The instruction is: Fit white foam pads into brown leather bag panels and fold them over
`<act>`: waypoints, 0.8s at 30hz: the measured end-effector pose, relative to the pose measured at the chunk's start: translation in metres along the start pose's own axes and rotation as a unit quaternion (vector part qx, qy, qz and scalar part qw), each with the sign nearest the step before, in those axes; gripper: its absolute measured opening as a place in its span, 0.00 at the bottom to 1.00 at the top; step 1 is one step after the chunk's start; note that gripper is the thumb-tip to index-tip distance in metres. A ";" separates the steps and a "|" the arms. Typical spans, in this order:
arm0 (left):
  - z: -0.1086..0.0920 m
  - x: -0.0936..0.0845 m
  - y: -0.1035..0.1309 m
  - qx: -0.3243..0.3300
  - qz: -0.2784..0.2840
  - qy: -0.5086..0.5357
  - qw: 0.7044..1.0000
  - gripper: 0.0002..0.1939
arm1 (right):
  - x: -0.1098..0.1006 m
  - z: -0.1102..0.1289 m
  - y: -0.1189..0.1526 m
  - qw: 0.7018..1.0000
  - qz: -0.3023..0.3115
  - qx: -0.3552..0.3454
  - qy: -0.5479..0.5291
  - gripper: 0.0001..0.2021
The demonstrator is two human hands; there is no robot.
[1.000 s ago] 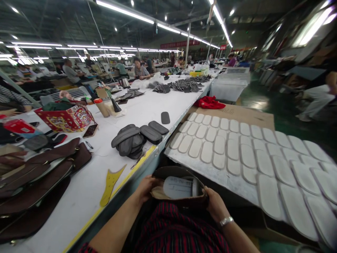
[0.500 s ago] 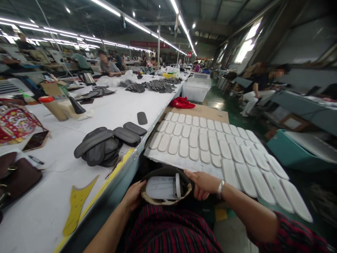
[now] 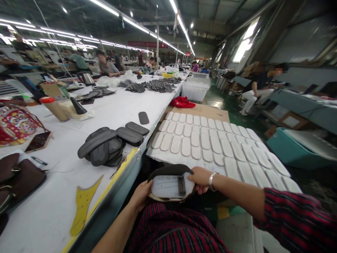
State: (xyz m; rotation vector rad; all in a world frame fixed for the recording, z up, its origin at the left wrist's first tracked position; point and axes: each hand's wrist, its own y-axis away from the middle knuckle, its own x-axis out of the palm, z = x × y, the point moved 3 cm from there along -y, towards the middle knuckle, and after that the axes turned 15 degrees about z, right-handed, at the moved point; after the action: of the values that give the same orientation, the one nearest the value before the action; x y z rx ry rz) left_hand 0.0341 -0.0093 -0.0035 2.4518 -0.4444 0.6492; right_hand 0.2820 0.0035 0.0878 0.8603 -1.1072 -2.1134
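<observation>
Close to my body, a dark oval cover [image 3: 171, 170] with a pale lower edge surrounds a white plastic block [image 3: 164, 189]. Handwriting and a dark slot show on the block's face. My left hand [image 3: 142, 194] is closed on the left end of the cover, its fingers partly hidden underneath. At the right end, my right hand [image 3: 201, 178] grips the cover, with the thumb pressed on the white block beside the slot. White-faced oval pads [image 3: 176, 144] lie in rows on a board just beyond my hands. Dark oval pieces [image 3: 101, 146] are heaped on the table to the left.
The long white table [image 3: 52, 196] runs along my left. On it lie a yellow template [image 3: 85, 203], a brown bag [image 3: 19, 179], a phone [image 3: 39, 141] and a red-lidded bottle [image 3: 54, 108]. A teal bin [image 3: 289, 151] stands at right. Another person [image 3: 255, 88] sits beyond it.
The cover has tilted and moved slightly right. My right hand's extended finger has come in, and that hand now grips the edge. The raised white flap over the slot no longer shows upright.
</observation>
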 end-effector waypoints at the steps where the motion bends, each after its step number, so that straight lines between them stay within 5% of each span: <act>1: -0.003 0.000 0.001 0.008 0.015 -0.034 0.999 0.12 | -0.001 -0.014 -0.003 1.000 -0.003 -0.007 -0.024 0.14; 6: -0.030 -0.001 0.006 0.057 0.006 -0.332 0.941 0.30 | 0.006 -0.068 -0.022 0.997 -0.029 -0.028 -0.072 0.23; 8: -0.044 0.004 0.003 0.083 -0.006 -0.425 0.901 0.30 | 0.004 -0.062 -0.022 0.989 -0.130 -0.060 0.045 0.29; 11: -0.059 0.019 -0.015 0.076 0.059 -0.557 0.825 0.19 | 0.004 -0.029 -0.019 0.913 -0.236 -0.151 0.296 0.30; 14: -0.070 0.028 -0.035 0.031 0.113 -0.629 0.768 0.07 | 0.006 -0.007 -0.027 0.875 -0.187 -0.191 0.403 0.13; 24: -0.068 0.031 -0.051 -0.028 0.112 -0.674 0.729 0.10 | -0.007 -0.004 -0.058 0.910 -0.143 -0.190 0.340 0.18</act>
State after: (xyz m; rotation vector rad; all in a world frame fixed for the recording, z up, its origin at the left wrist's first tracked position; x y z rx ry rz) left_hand 0.0581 0.0661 0.0406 2.3886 -1.2448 -1.2283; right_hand 0.2778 0.0345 0.0379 1.4644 -0.2076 -1.8953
